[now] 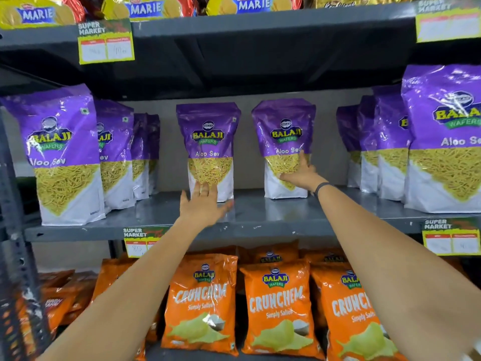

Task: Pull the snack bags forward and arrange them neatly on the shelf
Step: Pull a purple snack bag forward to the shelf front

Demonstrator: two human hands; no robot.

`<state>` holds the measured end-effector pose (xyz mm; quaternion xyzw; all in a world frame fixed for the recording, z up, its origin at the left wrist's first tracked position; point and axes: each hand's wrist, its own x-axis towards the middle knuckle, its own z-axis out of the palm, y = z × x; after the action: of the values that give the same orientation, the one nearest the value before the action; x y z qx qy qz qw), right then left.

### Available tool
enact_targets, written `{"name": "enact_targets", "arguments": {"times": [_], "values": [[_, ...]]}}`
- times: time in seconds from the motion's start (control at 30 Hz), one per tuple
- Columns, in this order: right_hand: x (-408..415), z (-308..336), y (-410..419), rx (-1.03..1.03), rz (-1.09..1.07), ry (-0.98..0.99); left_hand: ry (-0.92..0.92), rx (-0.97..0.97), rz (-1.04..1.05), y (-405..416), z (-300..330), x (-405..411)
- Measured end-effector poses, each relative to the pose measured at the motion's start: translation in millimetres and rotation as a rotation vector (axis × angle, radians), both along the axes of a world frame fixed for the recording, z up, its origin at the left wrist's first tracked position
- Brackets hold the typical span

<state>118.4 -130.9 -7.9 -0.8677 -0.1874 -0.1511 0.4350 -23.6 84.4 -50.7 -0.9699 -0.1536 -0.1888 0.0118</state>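
Two purple Balaji Aloo Sev bags stand upright at the back of the grey middle shelf (260, 220). My left hand (204, 204) reaches with spread fingers to the bottom front of the left bag (208, 142), fingertips touching or nearly touching it. My right hand (302, 173) lies flat with fingers apart against the lower right front of the right bag (282, 134). Neither hand is closed around a bag. A row of the same bags (65, 152) stands at the shelf's left front, and another row (442, 142) at its right front.
Orange Crunchem bags (276, 306) fill the shelf below. Yellow Marie biscuit packs (145, 7) sit on the shelf above. Price tags (105, 45) hang from the shelf edges. A dark metal upright (15, 243) runs down the left side.
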Motion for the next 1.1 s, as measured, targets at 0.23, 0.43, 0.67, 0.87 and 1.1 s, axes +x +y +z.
{"name": "enact_targets", "arguments": {"times": [0.23,0.43,0.67,0.87,1.1], "values": [[40.8,-6.7,21.5,0.163,-0.016,0.068,0.280,-0.136,-0.048,16.1,-7.0,7.4],[66.2,-17.1,26.8,0.244,-0.067,0.070,0.218,-0.118,-0.079,14.5,-10.8,4.1],[80.1,-21.5,23.6,0.324,-0.081,0.165,0.163,-0.126,-0.107,15.1,-12.8,4.0],[86.9,-19.6,19.3,0.303,-0.068,0.160,0.143,-0.124,-0.121,15.5,-13.6,4.5],[76.9,-18.7,14.0,0.341,-0.035,0.132,0.132,-0.119,-0.119,15.3,-13.4,2.8]]}}
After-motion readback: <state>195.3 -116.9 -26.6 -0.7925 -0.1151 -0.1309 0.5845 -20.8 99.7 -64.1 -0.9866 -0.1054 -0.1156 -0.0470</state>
